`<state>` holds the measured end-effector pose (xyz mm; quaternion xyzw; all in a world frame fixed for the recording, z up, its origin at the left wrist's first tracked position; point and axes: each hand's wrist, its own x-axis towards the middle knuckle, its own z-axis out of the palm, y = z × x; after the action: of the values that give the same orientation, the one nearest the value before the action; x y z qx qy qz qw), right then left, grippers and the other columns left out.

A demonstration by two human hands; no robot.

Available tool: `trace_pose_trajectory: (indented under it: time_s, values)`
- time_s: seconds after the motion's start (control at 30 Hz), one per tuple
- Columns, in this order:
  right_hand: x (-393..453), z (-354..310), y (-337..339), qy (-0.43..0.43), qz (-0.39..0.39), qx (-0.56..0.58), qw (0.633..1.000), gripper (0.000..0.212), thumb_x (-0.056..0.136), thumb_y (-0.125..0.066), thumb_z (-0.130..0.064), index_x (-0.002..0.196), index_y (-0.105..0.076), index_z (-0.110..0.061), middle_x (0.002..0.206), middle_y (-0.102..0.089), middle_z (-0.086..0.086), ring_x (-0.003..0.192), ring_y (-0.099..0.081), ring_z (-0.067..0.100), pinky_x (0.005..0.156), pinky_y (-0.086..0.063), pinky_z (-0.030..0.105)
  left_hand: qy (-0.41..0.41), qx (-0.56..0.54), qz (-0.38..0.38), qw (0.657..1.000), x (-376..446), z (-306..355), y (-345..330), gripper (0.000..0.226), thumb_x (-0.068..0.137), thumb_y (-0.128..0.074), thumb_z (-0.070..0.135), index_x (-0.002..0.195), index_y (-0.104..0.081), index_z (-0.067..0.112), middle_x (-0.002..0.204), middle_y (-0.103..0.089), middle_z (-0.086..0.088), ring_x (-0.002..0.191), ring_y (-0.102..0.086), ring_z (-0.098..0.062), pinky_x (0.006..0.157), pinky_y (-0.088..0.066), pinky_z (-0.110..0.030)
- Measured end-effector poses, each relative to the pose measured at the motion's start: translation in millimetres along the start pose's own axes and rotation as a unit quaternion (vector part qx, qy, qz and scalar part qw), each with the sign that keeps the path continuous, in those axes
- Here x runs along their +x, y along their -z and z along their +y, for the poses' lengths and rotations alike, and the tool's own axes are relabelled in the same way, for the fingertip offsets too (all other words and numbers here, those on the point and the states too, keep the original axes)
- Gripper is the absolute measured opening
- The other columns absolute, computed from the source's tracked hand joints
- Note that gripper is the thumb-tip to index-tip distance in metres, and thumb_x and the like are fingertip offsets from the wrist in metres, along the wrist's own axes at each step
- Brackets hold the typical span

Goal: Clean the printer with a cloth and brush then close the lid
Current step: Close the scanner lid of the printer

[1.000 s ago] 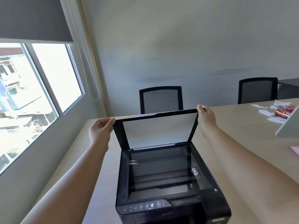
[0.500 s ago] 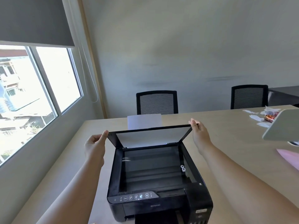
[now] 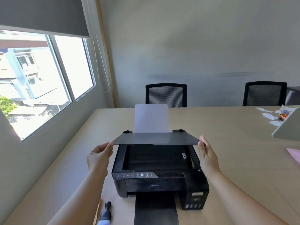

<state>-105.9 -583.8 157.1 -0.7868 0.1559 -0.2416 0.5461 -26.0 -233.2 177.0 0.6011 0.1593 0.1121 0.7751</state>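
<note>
Lid (image 3: 156,138) lower, between both hands (image 3: 99,156).

"EPSON" wordmark, pale on black, on printer (image 3: 155,184) front panel, below and nearer than both grips on lid (image 3: 156,138). Row of round button icons on control strip (image 3: 134,175) above wordmark, nearer left hand (image 3: 99,157); symbols too small to read. White arrow mark at scanner-bed corner just beneath right hand (image 3: 208,157). Small label on ink tank block (image 3: 196,198) below right hand: print illegible.

Black printer (image 3: 159,181), white paper (image 3: 151,118)
</note>
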Motion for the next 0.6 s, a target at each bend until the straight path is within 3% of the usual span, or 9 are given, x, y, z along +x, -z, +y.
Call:
trace_pose_trajectory:
  time_s: [0.13, 0.27, 0.37, 0.4, 0.47, 0.53, 0.6]
  values:
    - [-21.4, 30.0, 2.7, -0.04, -0.012, -0.001, 0.999, 0.053, 0.098, -0.042, -0.045, 0.147, -0.036, -0.026, 0.149, -0.042, -0.006, 0.138, -0.037, 0.015, 0.106, -0.027, 0.024, 0.05, 0.029, 0.023, 0.998, -17.6, -21.3, 15.7, 0.013, 0.079, -0.08, 0.013, 0.088, -0.073, 0.008, 0.082, -0.073, -0.007, 0.078, -0.068, -0.022, 0.074, -0.054, -0.026]
    - [-37.4, 48.5, 3.4, -0.082, -0.045, -0.023, 0.995, 0.049, 0.099, -0.049, -0.034, 0.146, -0.038, -0.026, 0.147, -0.047, 0.003, 0.135, -0.042, 0.02, 0.105, -0.033, 0.028, 0.04, 0.168, 0.041, 0.984, -22.0, -37.8, 27.2, 0.008, 0.078, -0.081, 0.019, 0.081, -0.075, 0.015, 0.077, -0.074, -0.004, 0.076, -0.068, -0.024, 0.08, -0.057, -0.038]
    - [-43.1, 50.2, 2.1, -0.115, -0.045, -0.038, 0.992, 0.048, 0.098, -0.05, -0.032, 0.145, -0.04, -0.029, 0.12, -0.064, 0.009, 0.112, -0.058, 0.029, 0.09, -0.046, 0.035, -0.002, 0.275, 0.029, 0.961, -25.3, -41.8, 29.7, 0.006, 0.08, -0.077, 0.026, 0.079, -0.073, 0.022, 0.077, -0.073, 0.003, 0.075, -0.067, -0.021, 0.076, -0.057, -0.039]
    - [-43.3, 49.5, 1.2, -0.119, -0.041, -0.042, 0.991, 0.048, 0.097, -0.051, -0.033, 0.144, -0.041, -0.031, 0.106, -0.066, 0.004, 0.098, -0.06, 0.024, 0.08, -0.046, 0.032, -0.021, 0.309, 0.021, 0.951, -26.1, -41.3, 29.6, 0.006, 0.08, -0.077, 0.026, 0.079, -0.073, 0.022, 0.077, -0.072, 0.005, 0.074, -0.065, -0.02, 0.074, -0.056, -0.038]
    - [-43.6, 48.9, 0.1, -0.12, -0.035, -0.055, 0.991, 0.048, 0.096, -0.052, -0.036, 0.143, -0.041, -0.035, 0.104, -0.059, -0.004, 0.089, -0.055, 0.014, 0.074, -0.039, 0.027, -0.048, 0.362, 0.01, 0.931, -26.9, -40.9, 29.7, 0.005, 0.081, -0.076, 0.025, 0.078, -0.073, 0.021, 0.075, -0.07, 0.009, 0.071, -0.062, -0.013, 0.067, -0.052, -0.031]
    - [-44.6, 51.4, -0.2, -0.13, -0.03, -0.06, 0.989, 0.049, 0.094, -0.055, -0.036, 0.142, -0.044, -0.035, 0.118, -0.06, -0.003, 0.102, -0.056, 0.015, 0.082, -0.039, 0.026, -0.058, 0.392, 0.001, 0.918, -27.1, -40.8, 29.9, 0.005, 0.08, -0.075, 0.022, 0.078, -0.074, 0.018, 0.073, -0.068, 0.01, 0.069, -0.058, -0.007, 0.059, -0.043, -0.024]
    - [-45.7, 56.2, -0.3, -0.138, -0.023, -0.054, 0.989, 0.053, 0.09, -0.062, -0.034, 0.14, -0.046, -0.032, 0.134, -0.057, -0.005, 0.125, -0.051, 0.013, 0.098, -0.041, 0.029, -0.067, 0.416, -0.01, 0.907, -25.0, -40.7, 29.6, 0.005, 0.079, -0.076, 0.019, 0.076, -0.073, 0.017, 0.072, -0.067, 0.008, 0.069, -0.059, -0.01, 0.059, -0.04, -0.025]
